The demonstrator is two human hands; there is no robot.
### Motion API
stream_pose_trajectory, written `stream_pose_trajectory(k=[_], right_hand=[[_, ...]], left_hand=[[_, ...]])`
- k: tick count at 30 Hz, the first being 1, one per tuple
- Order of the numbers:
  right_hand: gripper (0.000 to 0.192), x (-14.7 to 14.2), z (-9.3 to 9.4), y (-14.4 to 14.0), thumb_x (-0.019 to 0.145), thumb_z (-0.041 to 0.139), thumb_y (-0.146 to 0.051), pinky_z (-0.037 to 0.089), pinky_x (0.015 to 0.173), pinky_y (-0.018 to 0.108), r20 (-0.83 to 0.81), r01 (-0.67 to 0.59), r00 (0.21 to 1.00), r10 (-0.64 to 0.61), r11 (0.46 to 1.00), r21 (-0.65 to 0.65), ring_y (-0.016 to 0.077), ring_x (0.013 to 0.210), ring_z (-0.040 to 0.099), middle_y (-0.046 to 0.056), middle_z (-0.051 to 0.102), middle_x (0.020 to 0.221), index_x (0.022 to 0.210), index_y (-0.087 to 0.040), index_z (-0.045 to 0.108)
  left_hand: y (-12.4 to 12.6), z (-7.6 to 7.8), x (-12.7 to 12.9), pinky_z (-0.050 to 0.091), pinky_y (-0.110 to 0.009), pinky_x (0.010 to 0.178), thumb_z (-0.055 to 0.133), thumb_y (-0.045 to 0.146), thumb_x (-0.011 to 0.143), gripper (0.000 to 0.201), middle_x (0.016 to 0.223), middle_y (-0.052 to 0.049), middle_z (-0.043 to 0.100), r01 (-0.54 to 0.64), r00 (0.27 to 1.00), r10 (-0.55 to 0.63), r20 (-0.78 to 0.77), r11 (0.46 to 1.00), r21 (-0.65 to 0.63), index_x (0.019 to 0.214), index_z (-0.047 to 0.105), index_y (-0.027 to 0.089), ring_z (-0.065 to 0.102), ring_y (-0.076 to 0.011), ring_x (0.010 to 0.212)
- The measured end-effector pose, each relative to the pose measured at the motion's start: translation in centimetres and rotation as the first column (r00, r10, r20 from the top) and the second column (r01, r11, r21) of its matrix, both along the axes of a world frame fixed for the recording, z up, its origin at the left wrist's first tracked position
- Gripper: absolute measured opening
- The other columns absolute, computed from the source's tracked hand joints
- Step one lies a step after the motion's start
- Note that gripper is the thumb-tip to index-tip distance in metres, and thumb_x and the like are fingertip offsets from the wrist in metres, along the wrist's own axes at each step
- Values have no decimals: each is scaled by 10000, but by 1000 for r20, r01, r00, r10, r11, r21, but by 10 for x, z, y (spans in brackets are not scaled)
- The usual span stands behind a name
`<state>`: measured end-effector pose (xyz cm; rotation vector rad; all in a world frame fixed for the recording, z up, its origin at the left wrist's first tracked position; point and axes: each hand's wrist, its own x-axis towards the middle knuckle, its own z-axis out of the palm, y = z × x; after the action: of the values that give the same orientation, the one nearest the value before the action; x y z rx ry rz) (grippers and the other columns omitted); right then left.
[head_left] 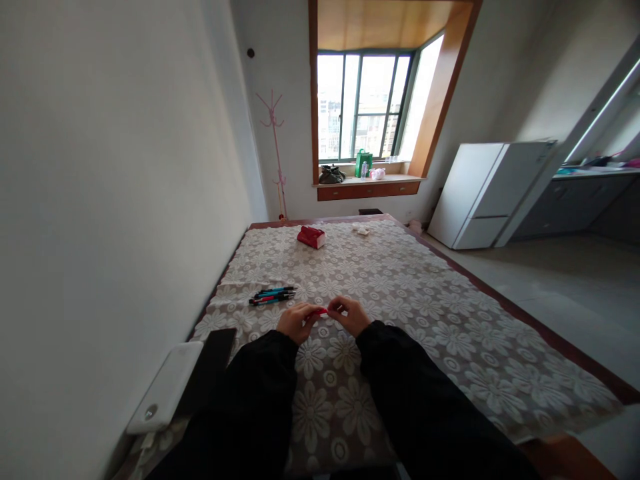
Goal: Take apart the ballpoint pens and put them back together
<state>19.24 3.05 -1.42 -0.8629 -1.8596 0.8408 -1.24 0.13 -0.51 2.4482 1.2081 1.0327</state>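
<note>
Above the flowered tablecloth, my two hands meet around a small red piece. It is too small to tell its kind. The fingers of my left hand are closed on its left part. My right hand pinches at its right end, thumb and forefinger together. Just left of and beyond my left hand lies a loose group of pens, blue and black with some red. Both forearms are in black sleeves.
A red packet of tissues and a crumpled white item lie at the table's far end. A white power bank with a cable and a dark flat object are at the left. A wall borders the left edge.
</note>
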Motion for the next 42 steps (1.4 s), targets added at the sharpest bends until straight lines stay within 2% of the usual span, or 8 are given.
stream_pose_trajectory(k=[7,14,19,22,25,31,35,42], right_hand=[[83,0,1,-1,780,655,-271,497,638,275,-29,-2,1000,1,1000,-18,147,669,607,3,647,709,792,-189,642],[102,-2,4,-3,773,663,-289,509,655,289,-39,-15,999,13,999,-35,152,681,613,6,657,720,792,-190,649],[102,-2,7,-5,781,643,-287,507,636,284,-75,45,996,-44,999,3,147,655,599,4,630,705,780,-190,612],[121,0,9,-6,805,615,-282,509,642,284,-142,62,988,-60,998,9,156,694,623,14,632,768,890,-197,610],[164,1,11,-7,850,564,-272,512,672,299,-133,19,991,-19,1000,1,169,737,653,24,659,798,990,-209,621],[109,0,13,-7,854,590,-308,510,705,323,-204,36,978,-45,998,-52,199,798,674,40,701,812,890,-208,568],[129,0,10,-5,809,638,-324,501,686,305,-164,59,984,-65,998,-36,184,793,637,32,670,826,840,-206,593],[135,-2,4,-3,779,658,-313,506,662,280,-151,-12,989,3,998,-56,150,737,592,1,608,770,816,-198,598]], left_hand=[[0,-1,-1,508,-257,765,548,246,902,219,979,-17,718,13,1000,-14,16,1000,20,1083,669,265,642,-151,846],[0,-1,0,510,-242,737,545,256,902,205,961,-20,717,-13,1000,14,24,1000,-12,1061,674,257,647,-146,819],[-1,1,1,505,-246,741,531,267,906,209,971,-26,712,-32,999,33,22,999,-32,1067,665,255,643,-147,812],[-3,4,1,504,-240,722,519,273,912,211,943,-26,710,-38,999,39,22,998,-42,1062,665,251,636,-140,773],[-3,6,1,502,-234,700,516,285,911,212,933,-30,710,-32,999,32,15,998,-45,1057,665,243,633,-134,744],[-3,6,1,510,-242,723,516,296,912,209,946,-36,716,-34,999,36,27,998,-43,1050,661,238,652,-144,784],[-3,5,1,516,-250,746,519,297,911,218,977,-39,718,-11,999,13,35,999,-47,1082,641,237,663,-153,832],[-3,1,1,521,-258,770,537,305,902,203,964,-33,718,-27,999,28,26,999,-25,1061,646,242,662,-160,865]])
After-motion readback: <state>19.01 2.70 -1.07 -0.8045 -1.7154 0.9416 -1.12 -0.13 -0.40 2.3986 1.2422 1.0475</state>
